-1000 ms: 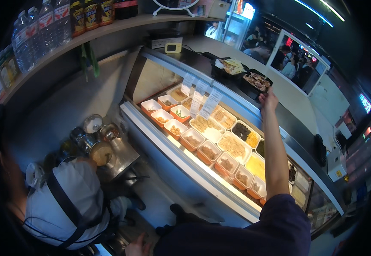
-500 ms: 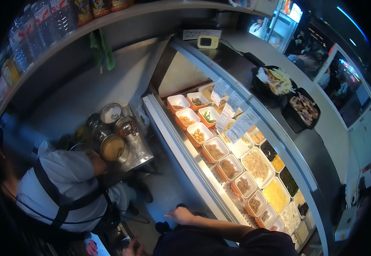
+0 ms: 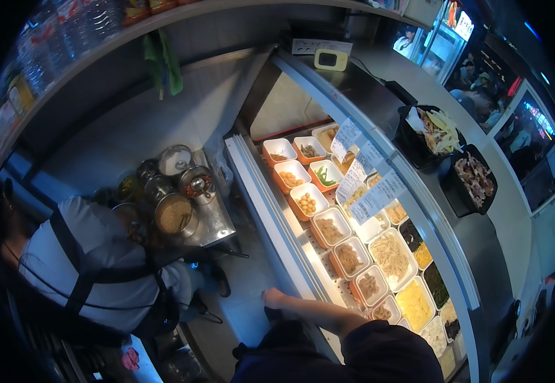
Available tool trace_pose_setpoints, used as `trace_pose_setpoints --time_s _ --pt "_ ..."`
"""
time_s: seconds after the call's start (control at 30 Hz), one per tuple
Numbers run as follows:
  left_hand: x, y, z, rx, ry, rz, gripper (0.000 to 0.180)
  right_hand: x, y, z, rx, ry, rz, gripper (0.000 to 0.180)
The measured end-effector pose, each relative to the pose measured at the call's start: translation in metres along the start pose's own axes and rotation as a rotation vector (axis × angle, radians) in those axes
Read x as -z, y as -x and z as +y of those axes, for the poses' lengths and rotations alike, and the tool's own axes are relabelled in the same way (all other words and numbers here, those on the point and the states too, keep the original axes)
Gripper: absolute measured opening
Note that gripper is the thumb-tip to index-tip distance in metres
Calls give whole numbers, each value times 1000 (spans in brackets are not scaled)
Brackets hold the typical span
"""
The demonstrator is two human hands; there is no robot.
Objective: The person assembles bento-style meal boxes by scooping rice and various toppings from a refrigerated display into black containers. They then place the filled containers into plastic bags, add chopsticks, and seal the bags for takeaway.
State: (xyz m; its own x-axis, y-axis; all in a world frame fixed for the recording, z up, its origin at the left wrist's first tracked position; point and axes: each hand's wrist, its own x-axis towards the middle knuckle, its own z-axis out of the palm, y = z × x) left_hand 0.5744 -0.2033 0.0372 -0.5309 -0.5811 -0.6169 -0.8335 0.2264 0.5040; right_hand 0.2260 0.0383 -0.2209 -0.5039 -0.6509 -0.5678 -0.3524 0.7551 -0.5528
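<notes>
The right hand [image 3: 273,299] is just beside the lit display case [image 3: 268,217], apart from the orange-and-white food tubs [image 3: 335,262] inside; I cannot tell how far its fingers are open or whether they hold anything. The left hand's fingers I cannot tell either. On the dark counter [image 3: 482,255], 2 black trays [image 3: 451,196] sit side by side.

Smooth metal display-case rail [image 3: 268,220], paper slips [image 3: 378,195]

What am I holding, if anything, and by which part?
Nothing shows in your right hand, but its grip is too unclear to tell; your left hand is out of view.
</notes>
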Motion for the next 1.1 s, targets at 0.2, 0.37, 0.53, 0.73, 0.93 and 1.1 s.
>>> trace_pose_setpoints --time_s 0.2,0.37,0.53,0.73,0.93,1.1 --pt "6 -9 -9 -62 36 -29 41 0 10 -18 -38 -160 331 21" --pt "8 -11 -28 -43 80 -45 41 141 45 -56 -59 -237 1123 37" --pt "9 -14 -33 -8 88 -62 40 326 112 -66 -52 -391 1783 42" --pt "4 -22 -40 60 107 -76 39 404 103 -35 -223 -264 1980 46" --pt "-4 16 -96 242 233 -2 38 368 84 -105 236 -292 1797 25" --pt "1 29 -122 -200 533 229 20 254 126 -232 772 -941 726 16"
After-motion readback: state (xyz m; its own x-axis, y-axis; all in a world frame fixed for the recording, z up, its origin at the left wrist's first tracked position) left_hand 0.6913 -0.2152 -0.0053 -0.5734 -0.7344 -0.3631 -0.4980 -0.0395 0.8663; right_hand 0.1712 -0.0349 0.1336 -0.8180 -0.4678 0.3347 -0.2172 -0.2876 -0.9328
